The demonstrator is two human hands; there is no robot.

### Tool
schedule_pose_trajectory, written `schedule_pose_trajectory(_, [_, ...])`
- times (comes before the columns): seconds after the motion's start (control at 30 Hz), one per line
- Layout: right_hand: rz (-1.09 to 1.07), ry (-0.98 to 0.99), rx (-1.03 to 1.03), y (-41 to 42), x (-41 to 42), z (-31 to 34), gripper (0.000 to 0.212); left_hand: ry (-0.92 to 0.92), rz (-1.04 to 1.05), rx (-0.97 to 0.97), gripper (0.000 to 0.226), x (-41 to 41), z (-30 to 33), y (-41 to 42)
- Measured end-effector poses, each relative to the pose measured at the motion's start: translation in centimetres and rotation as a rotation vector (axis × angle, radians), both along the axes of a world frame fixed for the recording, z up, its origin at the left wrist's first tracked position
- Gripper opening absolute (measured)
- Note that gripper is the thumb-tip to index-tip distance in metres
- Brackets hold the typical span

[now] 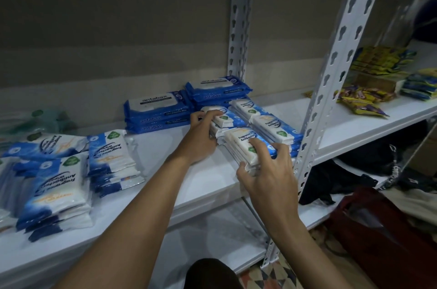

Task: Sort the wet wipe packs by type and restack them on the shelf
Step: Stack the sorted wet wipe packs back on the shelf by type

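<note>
left hand (201,139) fingers curl round a wipe pack (221,118); right hand (267,170) grips another pack (243,144)

Dim, bluish light; blurred, bowed frame edges

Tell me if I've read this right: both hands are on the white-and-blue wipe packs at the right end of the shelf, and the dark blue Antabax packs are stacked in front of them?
Not quite. The head view shows the Antabax packs stacked behind, against the wall, not in front. Both the left hand and right hand do hold white-and-blue wipe packs.

white metal shelf (201,182) | solid blue plastic Antabax wipe packs (157,111) | white-and-blue Fragrance Antibacterial packs (59,184) left of them | yellow snack packets (364,102)
</note>
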State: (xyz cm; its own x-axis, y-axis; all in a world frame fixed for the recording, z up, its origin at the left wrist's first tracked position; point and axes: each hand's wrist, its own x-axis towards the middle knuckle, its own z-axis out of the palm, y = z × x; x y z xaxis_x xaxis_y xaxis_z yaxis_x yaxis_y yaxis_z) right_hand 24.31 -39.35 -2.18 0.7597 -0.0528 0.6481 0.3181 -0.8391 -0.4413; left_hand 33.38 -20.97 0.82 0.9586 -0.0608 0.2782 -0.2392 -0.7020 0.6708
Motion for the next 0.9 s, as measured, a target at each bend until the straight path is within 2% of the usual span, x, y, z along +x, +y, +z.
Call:
schedule_pose_trajectory(0.27, [-0.087, -0.158, 0.027, 0.6, -1.1, 0.1, 0.062, -0.002, -0.036, -0.04, 0.074, 1.9, -0.5, -0.9])
schedule_pose_trajectory(0.43, [0.043, -0.288, 0.105, 1.0, -2.5, -1.5, 0.043, -0.132, 0.089, -0.214, 0.075, 1.9, -1.1, -1.1])
schedule_pose_trajectory(0.53, [0.126, -0.269, 0.149, 1.2, -2.0, -2.2, 0.036, -0.1, 0.085, -0.261, 0.072, 2.2, -1.4, -0.8])
schedule_pose_trajectory(0.7, [0.17, -0.196, 0.288, 1.7, -1.0, -1.7, 0.033, -0.054, 0.096, -0.28, 0.048, 2.1, -0.9, -0.8])
schedule_pose_trajectory(0.9, [0.205, -0.068, 0.331, 1.4, -0.2, -0.5, 0.033, -0.018, 0.101, -0.35, 0.042, 2.0, -0.7, -0.8])
